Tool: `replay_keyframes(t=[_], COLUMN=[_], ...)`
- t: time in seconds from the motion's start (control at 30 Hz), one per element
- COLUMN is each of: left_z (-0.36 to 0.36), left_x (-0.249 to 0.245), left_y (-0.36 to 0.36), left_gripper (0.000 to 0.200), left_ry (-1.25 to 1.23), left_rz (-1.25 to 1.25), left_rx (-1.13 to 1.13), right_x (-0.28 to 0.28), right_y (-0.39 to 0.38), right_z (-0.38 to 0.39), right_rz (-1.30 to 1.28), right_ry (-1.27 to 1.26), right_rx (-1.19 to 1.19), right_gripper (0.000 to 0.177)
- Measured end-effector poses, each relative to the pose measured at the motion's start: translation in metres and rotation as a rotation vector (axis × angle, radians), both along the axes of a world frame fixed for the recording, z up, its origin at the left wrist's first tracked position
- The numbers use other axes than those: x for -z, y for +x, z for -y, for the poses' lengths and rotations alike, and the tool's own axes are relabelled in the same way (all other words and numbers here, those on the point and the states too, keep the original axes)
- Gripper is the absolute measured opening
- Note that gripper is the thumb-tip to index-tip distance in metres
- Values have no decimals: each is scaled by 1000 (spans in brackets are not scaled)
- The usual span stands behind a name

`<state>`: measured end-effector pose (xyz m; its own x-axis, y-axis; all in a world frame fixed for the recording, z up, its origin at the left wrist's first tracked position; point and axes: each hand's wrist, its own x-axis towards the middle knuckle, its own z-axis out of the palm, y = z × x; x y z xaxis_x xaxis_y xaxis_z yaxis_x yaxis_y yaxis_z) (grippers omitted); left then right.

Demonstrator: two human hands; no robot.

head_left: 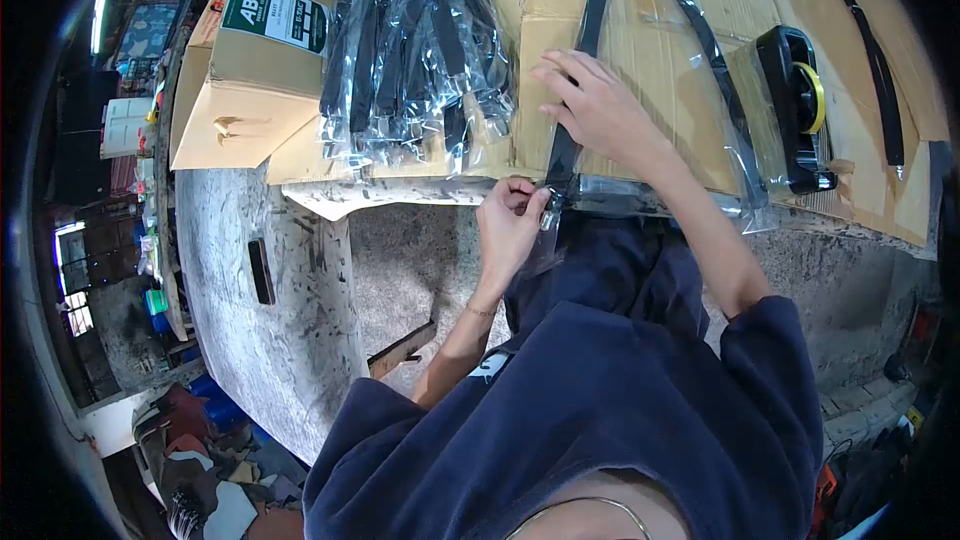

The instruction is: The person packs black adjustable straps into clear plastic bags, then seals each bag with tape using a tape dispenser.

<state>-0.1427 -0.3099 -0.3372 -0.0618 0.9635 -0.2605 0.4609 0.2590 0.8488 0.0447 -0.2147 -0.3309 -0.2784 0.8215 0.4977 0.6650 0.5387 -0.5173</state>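
A black strap (pixel 597 15) in clear plastic lies lengthwise on the cardboard-covered table, its near end at the table's front edge. My left hand (pixel 512 224) pinches the metal piece and plastic at that near end. Higher up, my right hand (pixel 598 110) rests over the strap with its fingers spread. Another plastic-wrapped strap (pixel 722 80) curves down to the right of my right hand. To the left of both hands is a pile of black straps in clear bags (pixel 415 50).
A cardboard box (pixel 250 90) with a green and white label stands at the left. A black tape dispenser (pixel 795 110) with yellow tape sits at the right, beside a loose black strap (pixel 880 70). A phone-like dark object (pixel 261 271) lies on the grey surface at left.
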Motion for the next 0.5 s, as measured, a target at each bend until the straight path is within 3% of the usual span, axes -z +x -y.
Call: replay_keyframes(t=[0.03,0.1,0.13,0.3,0.37,0.5], left_z=[4,12,17,32,33,27], left_x=[1,0,-5,20,19,14], left_y=[-1,-4,-10,-41,-47,-48], left_gripper=[11,14,21,15,14,19], left_ry=[0,6,-137,-222,-305,-368], left_rz=[1,263,321,196,364,346], left_rx=[1,-16,8,178,184,210], right_x=[12,19,22,25,24,25], right_y=[3,7,8,10,11,11], right_z=[-2,-6,-9,-12,-12,-14], right_rz=[113,223,263,339,350,386], right_ry=[52,104,73,60,56,60], right_rx=[-4,-11,-17,-48,-52,-54], right_gripper=[34,36,40,48,48,49])
